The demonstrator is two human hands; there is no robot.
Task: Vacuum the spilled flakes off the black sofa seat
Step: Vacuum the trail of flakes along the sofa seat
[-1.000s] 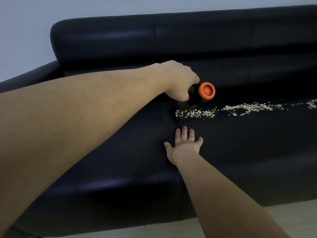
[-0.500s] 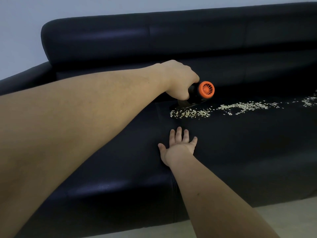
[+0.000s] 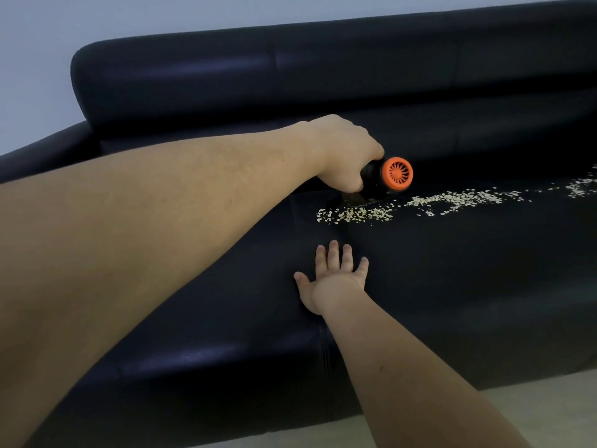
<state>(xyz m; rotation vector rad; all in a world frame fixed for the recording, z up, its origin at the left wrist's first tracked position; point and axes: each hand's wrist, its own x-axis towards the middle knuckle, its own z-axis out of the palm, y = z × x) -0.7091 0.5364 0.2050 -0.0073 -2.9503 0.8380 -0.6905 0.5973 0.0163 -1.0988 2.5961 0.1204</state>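
The left hand (image 3: 342, 153) is curled round the dark body of a handheld vacuum (image 3: 384, 179), whose orange vented end cap (image 3: 396, 173) points toward three o'clock. The nozzle seems to reach down under the hand to the sofa seat (image 3: 452, 270), but it is dark against dark leather and its exact mouth is hard to make out. The right hand (image 3: 334, 279) lies flat with fingers straight and slightly spread, pressing the seat near the seam between two cushions, at about six o'clock from the vacuum and well short of the spill.

The spilled flakes (image 3: 452, 200) lie in a thin pale band on the seat. Its near end is a denser patch (image 3: 353, 215) just below the vacuum at about six o'clock, touching or nearly touching the nozzle area. From there the band runs toward three o'clock, thinning and breaking into scattered bits, with another small cluster (image 3: 581, 187) at the frame's right edge.

So the band's long axis runs nine to three, and nearly all of it lies at three o'clock from the left hand, which is much the nearer of the two. In my judgement the task is barely started, and the coming move calls for drawing the vacuum along that axis toward three o'clock while the right hand braces.
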